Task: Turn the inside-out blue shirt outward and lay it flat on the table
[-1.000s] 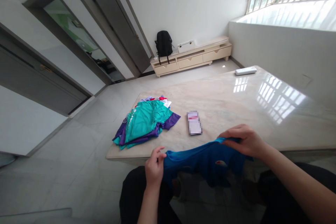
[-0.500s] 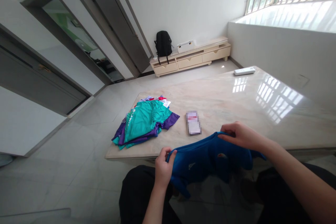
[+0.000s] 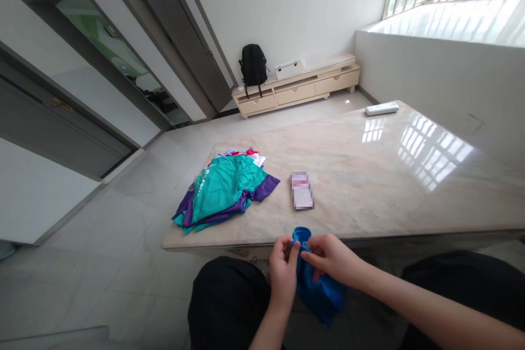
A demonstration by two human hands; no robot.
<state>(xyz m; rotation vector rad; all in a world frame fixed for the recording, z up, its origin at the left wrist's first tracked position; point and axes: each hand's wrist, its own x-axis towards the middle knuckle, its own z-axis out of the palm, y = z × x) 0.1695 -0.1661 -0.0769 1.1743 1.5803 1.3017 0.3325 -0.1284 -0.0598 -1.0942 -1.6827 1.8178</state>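
While both hands meet just below the near edge of the marble table, the left hand and the right hand each pinch the top of a bunched blue garment, fingertips pressed together on the cloth and nearly touching one another. From the fingers the blue fabric hangs down over the person's dark-clothed lap, with a small loop of it standing up just above the thumbs. Beyond the fingertips on the tabletop lies a small blurred card, and farther off to the left of the fingers sits a pile of teal and purple clothes.
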